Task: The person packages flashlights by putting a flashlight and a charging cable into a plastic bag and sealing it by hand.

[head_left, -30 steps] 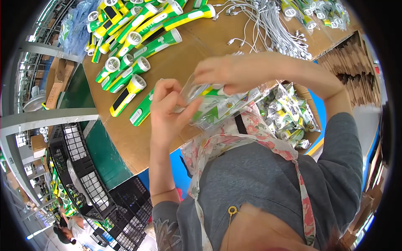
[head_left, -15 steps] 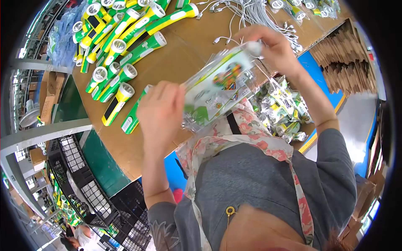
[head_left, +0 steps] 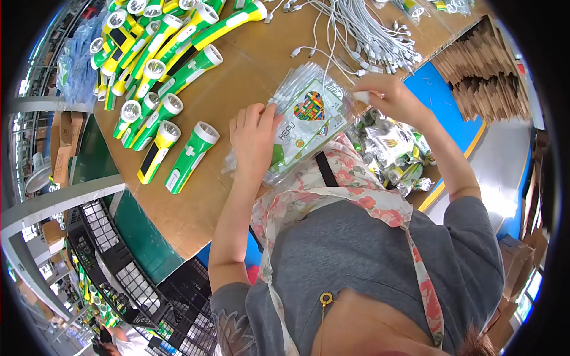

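My left hand [head_left: 255,133] lies at the left side of a stack of clear plastic bags [head_left: 291,89], fingers slightly apart. On top, a printed card [head_left: 303,127] with a multicoloured heart shows through the plastic. Just right of the stack, my right hand [head_left: 389,98] is closed on a small white piece [head_left: 361,96], too small to identify. White cables [head_left: 356,35] spread behind the bags. Left of my left hand, a green and white flashlight [head_left: 191,157] lies beside a yellow one [head_left: 159,152] with a dark panel.
More flashlights [head_left: 178,35] are heaped at the back left of the cardboard-covered table [head_left: 249,59]. A box of bagged flashlights [head_left: 395,148] stands by the near right edge. Folded cardboard [head_left: 487,77] is stacked at right. Black crates [head_left: 133,273] and a person's white sleeve [head_left: 130,341] appear lower left.
The printed card and bags have gone from raised and tilted to lying flat on the table. My right hand has moved down and right of them; my left hand's fingers have loosened.
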Demonstrator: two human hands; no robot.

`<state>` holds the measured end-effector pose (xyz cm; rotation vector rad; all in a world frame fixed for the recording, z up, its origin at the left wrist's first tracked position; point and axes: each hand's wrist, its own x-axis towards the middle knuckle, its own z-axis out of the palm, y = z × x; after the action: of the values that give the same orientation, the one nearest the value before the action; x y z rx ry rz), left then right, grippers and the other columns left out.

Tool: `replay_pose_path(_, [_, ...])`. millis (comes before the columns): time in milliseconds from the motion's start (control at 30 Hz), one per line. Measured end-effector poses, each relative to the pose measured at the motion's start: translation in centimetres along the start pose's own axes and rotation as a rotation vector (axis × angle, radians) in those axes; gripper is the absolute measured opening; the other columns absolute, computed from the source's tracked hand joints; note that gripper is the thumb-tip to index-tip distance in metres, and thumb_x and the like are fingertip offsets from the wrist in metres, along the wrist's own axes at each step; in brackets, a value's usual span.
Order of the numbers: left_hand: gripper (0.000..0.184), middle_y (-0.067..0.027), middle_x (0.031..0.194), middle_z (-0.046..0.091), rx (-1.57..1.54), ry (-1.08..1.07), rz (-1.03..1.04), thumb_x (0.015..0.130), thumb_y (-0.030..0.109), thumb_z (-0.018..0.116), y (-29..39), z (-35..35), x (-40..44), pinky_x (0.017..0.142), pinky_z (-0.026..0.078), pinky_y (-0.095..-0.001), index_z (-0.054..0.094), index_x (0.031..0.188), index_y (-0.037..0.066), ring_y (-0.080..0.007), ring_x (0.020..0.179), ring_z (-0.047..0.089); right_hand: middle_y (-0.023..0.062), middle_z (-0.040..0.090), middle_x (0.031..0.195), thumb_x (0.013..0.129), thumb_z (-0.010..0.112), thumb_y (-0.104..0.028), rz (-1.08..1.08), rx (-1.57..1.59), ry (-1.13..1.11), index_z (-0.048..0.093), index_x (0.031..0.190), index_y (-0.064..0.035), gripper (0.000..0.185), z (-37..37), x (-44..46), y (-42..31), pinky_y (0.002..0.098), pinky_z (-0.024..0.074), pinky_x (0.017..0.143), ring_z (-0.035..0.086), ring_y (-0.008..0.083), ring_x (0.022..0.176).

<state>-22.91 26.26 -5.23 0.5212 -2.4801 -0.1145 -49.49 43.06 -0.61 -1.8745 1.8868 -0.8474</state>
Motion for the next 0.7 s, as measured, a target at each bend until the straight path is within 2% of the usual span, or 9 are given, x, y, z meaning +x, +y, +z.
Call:
replay_pose_path(33, [0.028, -0.0038, 0.093, 0.058, 0.012, -0.005, 0.0, 0.076, 0.019, 0.074, 0.1, 0.1, 0.1, 0.069, 0.048, -0.037, 0.065, 0.1, 0.009, -0.0236, 0.084, 0.057, 0.0091, 0.063, 0.096, 0.073, 0.062, 0.001, -0.226, -0.038, 0.101, 0.064, 0.1, -0.0023, 0.027, 1.4, 1.5, -0.2, 0.0342, 0.0481, 0.071, 0.06, 0.0263, 0.086])
replay_pose_path(100, [0.026, -0.0031, 0.093, 0.057, 0.041, -0.009, 0.002, 0.075, 0.017, 0.074, 0.3, 0.2, 0.2, 0.068, 0.047, -0.0364, 0.065, 0.098, 0.011, -0.0236, 0.083, 0.056, 0.007, 0.061, 0.102, 0.068, 0.065, -0.001, -0.465, -0.186, 0.192, 0.063, 0.1, -0.0046, 0.033, 4.2, 4.9, -1.6, 0.0375, 0.048, 0.076, 0.058, 0.0273, 0.093])
replay_pose_path(267, [0.03, -0.0031, 0.095, 0.058, -0.013, 0.025, -0.051, 0.072, 0.018, 0.076, -0.8, 0.1, -0.4, 0.073, 0.046, -0.0368, 0.065, 0.1, 0.011, -0.024, 0.084, 0.057, 0.0059, 0.057, 0.098, 0.068, 0.066, -0.004, -0.508, -0.323, 0.135, 0.059, 0.092, -0.0065, 0.025, 9.1, 9.1, -1.5, 0.0378, 0.0455, 0.085, 0.055, 0.0237, 0.099])
replay_pose_path(400, [0.038, -0.0025, 0.102, 0.057, 0.054, 0.035, 0.019, 0.071, 0.025, 0.077, -0.9, -0.4, 0.0, 0.071, 0.045, -0.0373, 0.062, 0.103, 0.012, -0.0214, 0.091, 0.056, 0.0063, 0.057, 0.093, 0.07, 0.066, -0.003, -0.654, -0.227, 0.118, 0.058, 0.088, -0.0057, 0.021, 9.0, 9.5, -2.0, 0.0362, 0.0477, 0.077, 0.056, 0.026, 0.09])
replay_pose_path(500, [0.049, -0.0034, 0.097, 0.061, -0.089, 0.071, -0.008, 0.069, 0.028, 0.079, 0.5, -2.8, 2.1, 0.072, 0.044, -0.0389, 0.058, 0.109, 0.011, -0.0219, 0.086, 0.059, 0.008, 0.057, 0.09, 0.071, 0.065, 0.001, -0.658, -0.01, 0.074, 0.06, 0.09, -0.0047, 0.021, 6.8, 10.2, -3.6, 0.0359, 0.0488, 0.071, 0.058, 0.0278, 0.083])
replay_pose_path(533, [0.054, -0.0043, 0.08, 0.063, -0.246, -0.039, -0.191, 0.071, 0.024, 0.08, 1.9, -4.1, 3.0, 0.064, 0.043, -0.0324, 0.053, 0.116, 0.009, -0.0162, 0.069, 0.058, 0.0087, 0.057, 0.089, 0.071, 0.064, 0.002, -0.672, 0.081, 0.036, 0.061, 0.091, -0.0043, 0.021, 5.9, 10.6, -5.1, 0.0362, 0.0489, 0.069, 0.058, 0.0285, 0.081])
replay_pose_path(633, [0.05, -0.0035, 0.063, 0.056, -0.627, -0.188, -0.538, 0.075, 0.018, 0.079, 1.9, -7.3, 5.3, 0.054, 0.037, -0.0244, 0.052, 0.116, 0.007, -0.0102, 0.054, 0.048, 0.011, 0.059, 0.09, 0.071, 0.06, 0.009, -0.681, 0.241, 0.035, 0.062, 0.094, -0.0032, 0.026, 3.8, 11.3, -6.9, 0.0369, 0.0486, 0.068, 0.059, 0.03, 0.081])
replay_pose_path(667, [0.04, -0.0028, 0.059, 0.05, -0.692, -0.184, -0.515, 0.08, 0.012, 0.074, 1.5, -8.4, 5.5, 0.049, 0.032, -0.021, 0.053, 0.114, 0.006, -0.006, 0.055, 0.042, 0.0114, 0.059, 0.091, 0.071, 0.059, 0.009, -0.659, 0.244, 0.029, 0.062, 0.094, -0.0027, 0.026, 2.7, 11.2, -7.2, 0.0372, 0.0485, 0.068, 0.059, 0.0302, 0.082])
replay_pose_path(700, [0.036, -0.0024, 0.058, 0.049, -0.665, -0.26, -0.463, 0.081, 0.012, 0.073, 0.8, -8.9, 5.2, 0.049, 0.033, -0.0217, 0.053, 0.111, 0.005, -0.0063, 0.055, 0.042, 0.0117, 0.06, 0.092, 0.071, 0.059, 0.01, -0.639, 0.246, 0.017, 0.062, 0.094, -0.0022, 0.026, 1.7, 11.3, -7.4, 0.0375, 0.0483, 0.069, 0.059, 0.0304, 0.084])
